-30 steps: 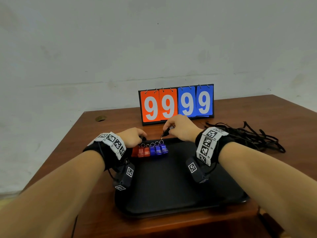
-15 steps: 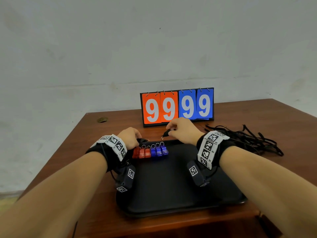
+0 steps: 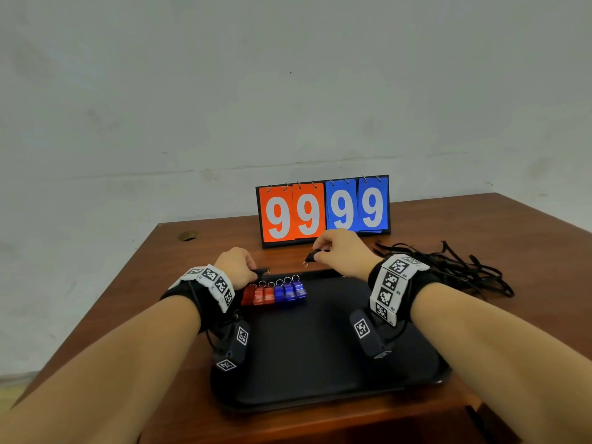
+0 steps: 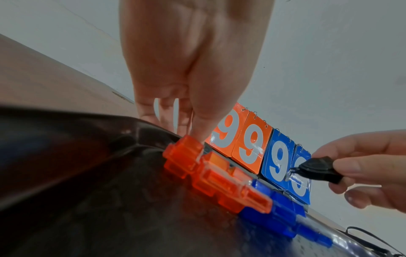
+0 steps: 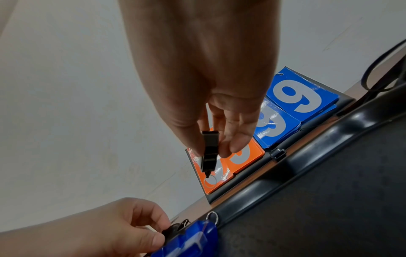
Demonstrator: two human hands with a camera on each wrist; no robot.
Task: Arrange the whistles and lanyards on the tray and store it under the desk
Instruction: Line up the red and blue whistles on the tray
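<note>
A black tray point(image 3: 320, 347) lies on the brown desk in front of me. Three red whistles point(image 3: 258, 295) and three blue whistles point(image 3: 290, 291) stand side by side in a row at its far left. My right hand point(image 3: 317, 256) pinches a black whistle point(image 5: 208, 163) just above the tray's far rim, with its key ring hanging down. My left hand point(image 3: 253, 272) sits behind the red end of the row, its fingers curled round a small black piece with a metal clip point(image 5: 175, 229). A tangle of black lanyards point(image 3: 448, 267) lies on the desk to the right.
A flip scoreboard point(image 3: 323, 209) reading 99 in orange and 99 in blue stands behind the tray. A round cable hole point(image 3: 187, 235) sits at the desk's far left corner. A pale wall rises behind the desk.
My right hand has lifted the black whistle slightly up and away from the blue end of the row. The left hand has stayed by the red whistles.
</note>
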